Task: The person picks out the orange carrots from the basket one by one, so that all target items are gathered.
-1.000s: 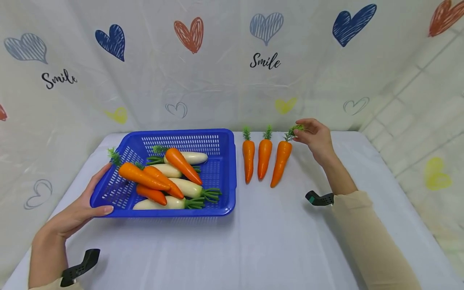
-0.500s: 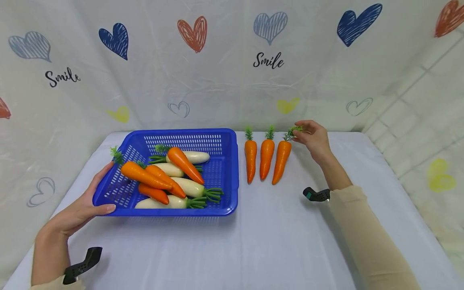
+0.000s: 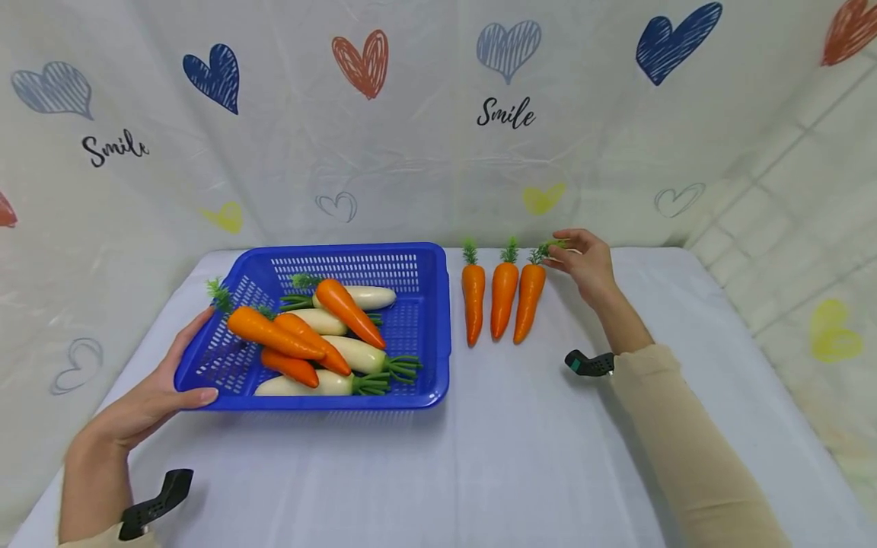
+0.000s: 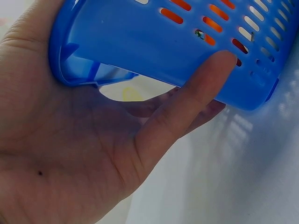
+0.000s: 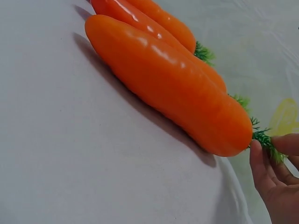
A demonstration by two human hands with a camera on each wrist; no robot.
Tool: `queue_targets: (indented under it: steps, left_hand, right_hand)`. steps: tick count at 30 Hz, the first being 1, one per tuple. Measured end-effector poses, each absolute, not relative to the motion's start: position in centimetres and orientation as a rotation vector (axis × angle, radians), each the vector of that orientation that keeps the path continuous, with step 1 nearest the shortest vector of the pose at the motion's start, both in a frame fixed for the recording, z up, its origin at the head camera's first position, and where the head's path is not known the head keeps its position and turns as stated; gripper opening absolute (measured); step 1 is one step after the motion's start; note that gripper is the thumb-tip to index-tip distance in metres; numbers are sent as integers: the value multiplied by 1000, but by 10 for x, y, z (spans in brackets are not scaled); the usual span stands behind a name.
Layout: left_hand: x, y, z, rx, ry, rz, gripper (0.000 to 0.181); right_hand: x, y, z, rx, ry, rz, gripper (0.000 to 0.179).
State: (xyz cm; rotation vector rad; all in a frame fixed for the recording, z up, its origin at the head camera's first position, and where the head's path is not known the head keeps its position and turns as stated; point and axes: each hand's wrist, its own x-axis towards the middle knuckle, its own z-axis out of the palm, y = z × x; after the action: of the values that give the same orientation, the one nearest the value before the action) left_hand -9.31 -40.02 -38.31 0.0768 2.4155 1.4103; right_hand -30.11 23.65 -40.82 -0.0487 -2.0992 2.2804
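My left hand [image 3: 154, 396] grips the left end of a blue plastic basket [image 3: 444, 327], thumb over the front rim and fingers at the side; in the left wrist view a finger lies against its slotted wall [image 4: 131, 51]. With my right hand [image 3: 591, 266] I pinch the leafy green top [image 5: 267, 142] of the rightmost carrot [image 3: 530, 303], which lies on the table. Beside it to the left lie a middle carrot [image 3: 504, 301] and another carrot [image 3: 473, 304], tops toward the back. Inside the basket several carrots [image 3: 270, 333] rest on several white radishes [image 3: 356, 354].
A white cloth covers the table [image 3: 466, 464]. Behind it hangs a pale curtain [image 3: 425, 152] printed with hearts and the word Smile, close to the table's back edge. Black wrist cameras [image 3: 591, 364] stick out from both forearms.
The rightmost carrot has shifted left and slightly back, closer to the middle carrot, with my right hand moving left on its top. My left hand and the basket stay in place.
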Motion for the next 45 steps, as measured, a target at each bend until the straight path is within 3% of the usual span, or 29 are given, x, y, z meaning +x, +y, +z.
queue_targets:
  steps: [4,11,15,27,36,45]
  left_hand:
    - [-93,-399,-383,76,2418,1413,108]
    - [-93,-399,-383,72,2415,1418,107]
    - [-94,-399,-383,70,2408,1419,107]
    - [-94,-398,-383,75,2408,1430,108]
    - [-93,-396,-382,58,2408,1418,108]
    - [-94,-397,-384,64,2403,1428,107]
  right_hand:
    - [-299,236,-406,-6,-2264,2128,31]
    - [-294,241,-406,64,-2515,1886,64]
    - [-292,247,-407,51,-2549,1856,69]
    - [-281,253,-409,88,-2624,1730,71]
    - [-267,252,-411,159,-2771,1684,54]
    - [-266,248,-410,213,-2862,1656,54]
